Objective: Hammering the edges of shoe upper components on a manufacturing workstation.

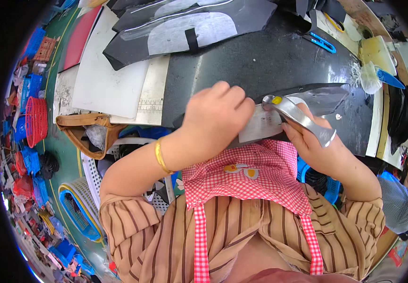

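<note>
My left hand is closed like a fist, knuckles up, over the near edge of the dark work surface. Its fingertips are hidden, so what it holds, if anything, does not show. My right hand grips a silver cobbler's hammer with a round face, a flared curved end and a yellow spot on top. Under both hands lies a dark grey sheet piece with a whitish patch. Its near edge reaches my red checked apron.
Stacked dark panels with white patches lie at the back. A blue cutter rests at the back right, near yellow-handled scissors. White sheets and a brown open pouch are at left; baskets stand on the floor.
</note>
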The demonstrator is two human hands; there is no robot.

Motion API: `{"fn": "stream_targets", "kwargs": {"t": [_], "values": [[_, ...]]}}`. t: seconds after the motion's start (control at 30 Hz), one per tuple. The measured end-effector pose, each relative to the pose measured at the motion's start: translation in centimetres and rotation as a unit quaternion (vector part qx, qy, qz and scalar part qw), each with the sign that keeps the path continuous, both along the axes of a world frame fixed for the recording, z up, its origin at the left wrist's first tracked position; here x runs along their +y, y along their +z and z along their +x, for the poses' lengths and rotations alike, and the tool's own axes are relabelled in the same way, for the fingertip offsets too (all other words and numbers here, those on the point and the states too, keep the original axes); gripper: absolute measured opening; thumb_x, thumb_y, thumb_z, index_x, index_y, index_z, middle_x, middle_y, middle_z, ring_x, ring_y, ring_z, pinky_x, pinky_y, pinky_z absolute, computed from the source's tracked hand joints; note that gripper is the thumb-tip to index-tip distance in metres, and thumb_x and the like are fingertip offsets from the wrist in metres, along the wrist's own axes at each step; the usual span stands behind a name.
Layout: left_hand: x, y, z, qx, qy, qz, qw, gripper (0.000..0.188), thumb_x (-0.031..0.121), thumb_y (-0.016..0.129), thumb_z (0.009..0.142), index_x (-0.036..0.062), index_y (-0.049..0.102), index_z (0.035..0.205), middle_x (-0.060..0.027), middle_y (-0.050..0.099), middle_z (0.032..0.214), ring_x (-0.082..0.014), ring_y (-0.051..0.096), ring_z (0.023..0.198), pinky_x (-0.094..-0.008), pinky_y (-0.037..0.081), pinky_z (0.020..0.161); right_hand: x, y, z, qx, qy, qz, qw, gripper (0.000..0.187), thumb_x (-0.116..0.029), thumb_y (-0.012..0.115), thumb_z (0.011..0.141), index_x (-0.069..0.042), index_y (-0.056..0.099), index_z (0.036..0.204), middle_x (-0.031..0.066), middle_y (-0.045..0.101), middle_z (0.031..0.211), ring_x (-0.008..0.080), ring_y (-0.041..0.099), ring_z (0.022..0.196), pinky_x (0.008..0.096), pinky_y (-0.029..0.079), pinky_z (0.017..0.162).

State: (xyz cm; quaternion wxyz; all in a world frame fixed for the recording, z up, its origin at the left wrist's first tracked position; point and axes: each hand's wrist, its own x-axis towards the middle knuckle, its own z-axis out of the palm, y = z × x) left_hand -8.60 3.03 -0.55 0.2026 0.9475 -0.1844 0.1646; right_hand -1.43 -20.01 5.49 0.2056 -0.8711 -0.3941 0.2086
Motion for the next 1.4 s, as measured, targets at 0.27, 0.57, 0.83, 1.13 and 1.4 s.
{"fn": "stream_targets", "kwargs": {"t": [0.27,0.57,0.83,1.13,1.4], "values": [[1.3,-1.0,-1.1,-0.063,-0.024,-0.033,0.997,0.026,0.008,0.075,0.069,0.0071,0.069,0.094,-0.0043,0.059,0.086,-0.0244,0.058,0.083,-0.0369,0.047,0.071,2.1,3.1,1.0,0.048,-0.013,0.099,0.994,0.023,-0.008,0.058,0.094,0.004,0.058,0.113,0.0217,0.059,0.096,0.0376,0.065,0.075,0.0448,0.052,0.066],[3.1,-0.9,-1.5,0.004,-0.041,-0.088,0.995,0.027,0.004,0.077,0.066,0.0049,0.069,0.092,-0.0057,0.06,0.088,-0.0242,0.058,0.08,-0.0362,0.049,0.07,3.3,3.0,1.4,0.077,0.009,-0.013,0.997,0.027,-0.011,0.054,0.096,0.005,0.059,0.118,0.0259,0.065,0.098,0.0438,0.065,0.087,0.0445,0.052,0.076],[3.5,-1.3,-1.3,-0.048,-0.061,-0.046,0.996,0.026,0.007,0.077,0.067,0.0052,0.068,0.091,-0.0061,0.059,0.088,-0.0247,0.058,0.079,-0.0359,0.05,0.067,4.5,2.5,1.1,0.113,0.021,0.046,0.992,0.037,-0.014,0.053,0.099,0.005,0.053,0.13,0.0263,0.064,0.1,0.038,0.066,0.091,0.0412,0.052,0.078],[5.1,-0.6,-1.0,0.04,-0.055,-0.147,0.987,0.026,0.008,0.08,0.066,0.005,0.066,0.088,-0.0057,0.057,0.087,-0.0267,0.057,0.083,-0.0375,0.048,0.07,4.9,1.1,1.0,0.142,0.044,-0.054,0.987,0.035,-0.009,0.054,0.098,0.0,0.057,0.131,0.0199,0.063,0.107,0.0349,0.062,0.094,0.0423,0.05,0.084],[6.3,-0.9,-1.6,0.006,-0.056,-0.135,0.989,0.026,0.006,0.08,0.068,0.0047,0.07,0.092,-0.0071,0.061,0.089,-0.0269,0.059,0.081,-0.0368,0.049,0.07,5.2,-0.2,-0.2,0.118,0.07,-0.033,0.99,0.02,-0.011,0.053,0.097,0.002,0.061,0.111,0.0232,0.055,0.104,0.0411,0.065,0.076,0.0459,0.052,0.064]]}}
